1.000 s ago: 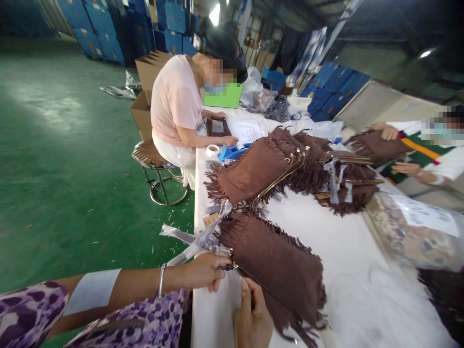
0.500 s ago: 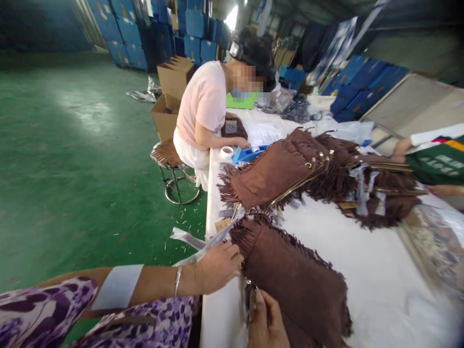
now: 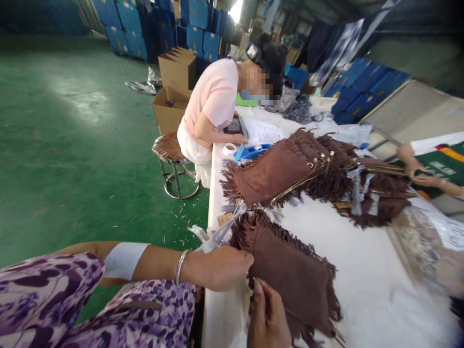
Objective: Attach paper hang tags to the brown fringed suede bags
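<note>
A brown suede fringed bag (image 3: pixel 290 270) lies on the white table (image 3: pixel 362 270) right in front of me. My left hand (image 3: pixel 221 267) is closed on the bag's near top corner, fingers pinched at its edge by the metal hardware. My right hand (image 3: pixel 266 319) sits just below, fingers curled and pinching the same edge. Crumpled clear wrapping (image 3: pixel 213 234) trails from the bag's corner off the table edge. A silver bangle circles my left wrist.
A pile of several more brown fringed bags (image 3: pixel 311 169) lies further up the table. A person in a pink top (image 3: pixel 213 101) sits on a stool (image 3: pixel 174 154), beside a blue tape dispenser (image 3: pixel 248 151). Another person's hands (image 3: pixel 416 169) show at right. Cardboard boxes (image 3: pixel 172 96) stand on the green floor.
My left hand has slid right over the bag's corner and my right hand has risen closer to it. The view has shifted left; the bag now lies nearer me.
</note>
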Demonstrator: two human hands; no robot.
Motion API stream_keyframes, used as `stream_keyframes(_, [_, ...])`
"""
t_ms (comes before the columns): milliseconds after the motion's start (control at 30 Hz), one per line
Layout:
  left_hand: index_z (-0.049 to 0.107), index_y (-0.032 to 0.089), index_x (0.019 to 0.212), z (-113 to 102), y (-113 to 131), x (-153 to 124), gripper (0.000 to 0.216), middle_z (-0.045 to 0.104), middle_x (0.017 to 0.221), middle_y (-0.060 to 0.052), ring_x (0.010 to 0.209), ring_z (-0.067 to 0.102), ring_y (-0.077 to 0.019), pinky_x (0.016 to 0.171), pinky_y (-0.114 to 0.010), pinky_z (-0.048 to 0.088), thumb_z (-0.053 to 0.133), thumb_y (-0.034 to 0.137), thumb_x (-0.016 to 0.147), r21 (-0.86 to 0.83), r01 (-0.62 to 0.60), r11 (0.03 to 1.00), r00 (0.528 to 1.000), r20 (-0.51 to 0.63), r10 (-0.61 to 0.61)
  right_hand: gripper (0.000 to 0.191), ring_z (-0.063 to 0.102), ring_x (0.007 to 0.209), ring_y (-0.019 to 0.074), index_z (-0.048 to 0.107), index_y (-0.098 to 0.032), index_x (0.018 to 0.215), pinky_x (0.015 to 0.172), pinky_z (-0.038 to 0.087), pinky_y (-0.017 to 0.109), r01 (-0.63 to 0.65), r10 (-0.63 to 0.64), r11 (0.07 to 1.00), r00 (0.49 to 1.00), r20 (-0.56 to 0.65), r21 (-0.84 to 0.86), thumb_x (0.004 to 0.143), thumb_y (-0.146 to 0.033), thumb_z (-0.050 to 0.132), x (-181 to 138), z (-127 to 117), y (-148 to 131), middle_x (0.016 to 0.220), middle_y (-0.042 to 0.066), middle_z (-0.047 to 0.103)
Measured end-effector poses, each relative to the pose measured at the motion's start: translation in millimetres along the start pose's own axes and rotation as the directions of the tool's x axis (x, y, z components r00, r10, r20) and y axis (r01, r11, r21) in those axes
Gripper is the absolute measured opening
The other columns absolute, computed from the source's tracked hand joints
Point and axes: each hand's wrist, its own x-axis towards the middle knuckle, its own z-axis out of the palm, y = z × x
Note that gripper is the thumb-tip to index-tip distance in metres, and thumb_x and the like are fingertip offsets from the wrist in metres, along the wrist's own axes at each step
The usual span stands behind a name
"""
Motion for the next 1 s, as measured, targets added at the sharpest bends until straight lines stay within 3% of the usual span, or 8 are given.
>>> stream_keyframes(100, [0.053, 0.017, 0.102, 5, -3, -16, 0.017, 0.064, 0.082, -0.005, 0.072, 0.061, -0.0191, 0.057, -0.025, 0.042, 0.051, 0.016, 0.085, -0.282, 0.179, 0.942, 0.981, 0.126, -0.148, 0.048, 0.063, 0.088, 0.0195, 0.068, -0.019, 0.099, 0.073, 0.047, 0.026, 0.065, -0.065, 0.998, 0.997, 0.035, -0.006, 0.090, -0.060, 0.042, 1, 3, 2, 0.098, 0.007, 0.069])
stream_keyframes(200, [0.055, 0.018, 0.109, 15, -11, -28, 0.026, 0.064, 0.082, -0.003, 0.074, 0.062, -0.0186, 0.058, -0.023, 0.042, 0.052, 0.016, 0.083, -0.369, 0.295, 0.881, 0.954, 0.164, -0.251, 0.048, 0.063, 0.085, 0.0186, 0.068, -0.020, 0.096, 0.074, 0.046, 0.027, 0.082, -0.079, 0.997, 0.989, 0.125, -0.015, 0.091, -0.059, 0.040, 0, 9, 12, 0.096, 0.006, 0.069])
stream_keyframes(367, [0.063, 0.016, 0.087, 31, -20, -33, 0.020, 0.064, 0.094, -0.005, 0.083, 0.061, -0.0175, 0.068, -0.022, 0.047, 0.050, 0.007, 0.075, -0.423, 0.231, 0.876, 0.972, 0.127, -0.196, 0.037, 0.065, 0.083, 0.0166, 0.066, -0.021, 0.096, 0.073, 0.047, 0.025, 0.267, -0.247, 0.962, 0.943, 0.223, -0.064, 0.094, -0.051, 0.043, -1, 17, 25, 0.091, 0.005, 0.068])
stream_keyframes(467, [0.065, 0.016, 0.092, 38, -24, -31, 0.029, 0.063, 0.105, -0.006, 0.097, 0.059, -0.0189, 0.083, -0.024, 0.048, 0.050, 0.004, 0.070, -0.477, 0.180, 0.860, 0.983, 0.049, -0.179, 0.034, 0.066, 0.080, 0.0150, 0.065, -0.023, 0.098, 0.070, 0.047, 0.024, 0.404, -0.357, 0.905, 0.890, 0.283, -0.131, 0.097, -0.046, 0.040, 0, 18, 27, 0.091, 0.004, 0.067])
stream_keyframes(567, [0.068, 0.017, 0.099, 42, -26, -29, 0.036, 0.065, 0.104, -0.005, 0.098, 0.059, -0.0198, 0.087, -0.025, 0.047, 0.052, 0.005, 0.069, -0.545, 0.210, 0.812, 0.976, 0.075, -0.202, 0.035, 0.065, 0.074, 0.0146, 0.064, -0.023, 0.098, 0.061, 0.044, 0.024, 0.472, -0.383, 0.855, 0.853, 0.354, -0.214, 0.099, -0.044, 0.035, 2, 18, 23, 0.091, 0.004, 0.066])
stream_keyframes(633, [0.069, 0.018, 0.103, 44, -26, -28, 0.038, 0.067, 0.101, -0.004, 0.093, 0.061, -0.0193, 0.080, -0.023, 0.047, 0.053, 0.009, 0.069, -0.628, 0.297, 0.719, 0.952, 0.142, -0.270, 0.035, 0.065, 0.071, 0.0144, 0.063, -0.024, 0.098, 0.058, 0.043, 0.025, 0.486, -0.367, 0.827, 0.847, 0.384, -0.282, 0.099, -0.043, 0.034, 5, 18, 19, 0.090, 0.003, 0.065])
stream_keyframes(800, [0.071, 0.017, 0.105, 51, -27, -25, 0.035, 0.064, 0.074, -0.001, 0.054, 0.052, -0.0124, 0.049, -0.021, 0.040, 0.055, 0.035, 0.080, -0.830, 0.451, 0.328, 0.870, 0.325, -0.371, 0.029, 0.064, 0.064, 0.0128, 0.062, -0.026, 0.098, 0.052, 0.038, 0.025, 0.516, -0.329, 0.725, 0.841, 0.429, -0.456, 0.099, -0.037, 0.035, 8, 22, 10, 0.087, 0.000, 0.063])
stream_keyframes(1000, [0.071, 0.015, 0.078, 63, -27, -15, 0.018, 0.062, 0.067, -0.004, 0.052, 0.050, -0.0139, 0.046, -0.025, 0.039, 0.061, 0.030, 0.073, -0.864, 0.464, 0.196, 0.834, 0.352, -0.424, 0.030, 0.062, 0.069, 0.0164, 0.063, -0.026, 0.102, 0.055, 0.038, 0.028, 0.536, -0.347, 0.636, 0.841, 0.415, -0.555, 0.099, -0.031, 0.033, 7, 27, 8, 0.085, 0.001, 0.060])
